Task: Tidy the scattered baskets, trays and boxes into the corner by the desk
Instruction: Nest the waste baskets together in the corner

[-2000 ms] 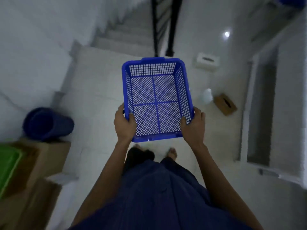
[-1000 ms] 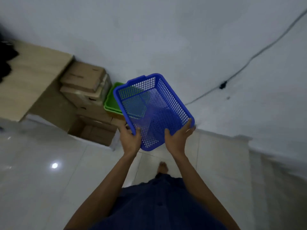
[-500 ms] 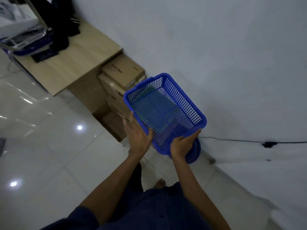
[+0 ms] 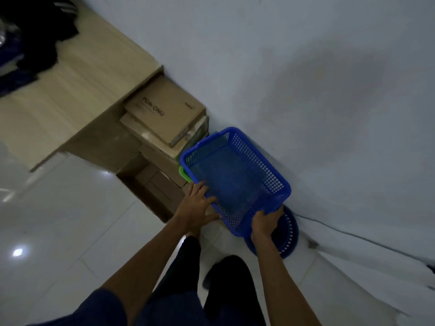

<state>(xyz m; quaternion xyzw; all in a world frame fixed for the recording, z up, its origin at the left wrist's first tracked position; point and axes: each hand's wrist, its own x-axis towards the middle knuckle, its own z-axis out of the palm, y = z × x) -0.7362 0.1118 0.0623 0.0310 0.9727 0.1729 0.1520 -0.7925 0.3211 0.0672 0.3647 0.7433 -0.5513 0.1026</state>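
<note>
legs [image 4: 226,290]: bottom centre of the frame, in dark clothing.
floor [image 4: 70,220]: pale glossy tiles filling the lower left, with bright spots of reflected light.
left hand [image 4: 196,209]: centre of the frame; fingers straight and spread against the outer near-left wall of the blue basket [image 4: 235,177], thumb splayed toward the lower right.
right hand [image 4: 264,222]: just right of centre; fingers curled round the near-right corner of the basket's rim.
blue basket: rectangular mesh plastic, empty, tilted, held between both hands at centre right, close to the wall [image 4: 306,78] and just beside the cardboard boxes [image 4: 164,114] (whether it touches what lies beneath it cannot be told).
round basket [image 4: 288,236]: dark blue, on the floor under the blue basket's near-right corner, partly hidden by the right hand.
green tray [image 4: 182,171]: only a sliver of rim shows, below the blue basket's left edge.
cardboard boxes: stacked left of centre, between desk and wall; the top one bears printed lettering.
desk [image 4: 70,90]: light wood, upper left, its end against the box stack.
dark cloth [image 4: 35,31]: heaped on the desk, top left corner; blurred.
wall: pale, plain, upper right.
cable [image 4: 353,237]: thin and dark, running low along the wall at the right.
</note>
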